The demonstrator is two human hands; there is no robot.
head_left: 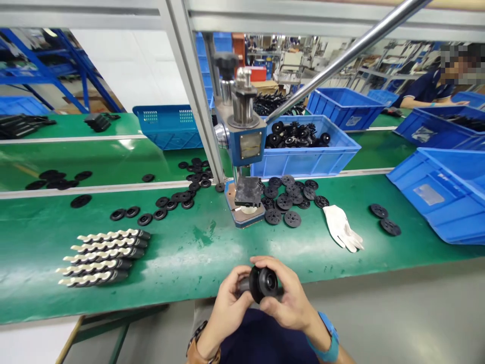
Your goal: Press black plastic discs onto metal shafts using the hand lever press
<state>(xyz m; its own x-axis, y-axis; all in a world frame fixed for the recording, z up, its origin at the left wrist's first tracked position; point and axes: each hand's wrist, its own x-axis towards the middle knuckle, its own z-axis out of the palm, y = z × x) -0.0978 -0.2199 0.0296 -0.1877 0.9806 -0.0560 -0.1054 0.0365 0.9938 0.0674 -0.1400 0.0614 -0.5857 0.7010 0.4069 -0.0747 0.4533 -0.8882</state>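
— Holding what, and where?

— Holding a black flanged cylinder (pixel 258 284) at the near edge of the green workbench (pixel 182 268), with its ringed end turned toward the camera.

— Gripping how?

— With the left hand (pixel 230 303), curled part-way closed around the narrower end. With the right hand (pixel 291 298), cupped about the flanged end, thumb on the near side, fingers bent over the far side. Closed on the same piece from both sides, then, and shaped to its width.

— Facing what?

— Facing a bench press (pixel 248 136), fitted with a long metal lever (pixel 352 55) slanting up to the right. Just right of its base, strewn in a loose cluster: black perforated discs (pixel 292 219). Near those, lying on the bench: a white glove (pixel 339 227). Behind the cluster: a blue bin (pixel 306 161) heaped with black parts (pixel 297 135).

— And leftward?

— Scattered in a trail: smaller black ringed discs (pixel 144 219). Nearer, laid side by side: five black strips (pixel 102 258) with wavy cream edges.
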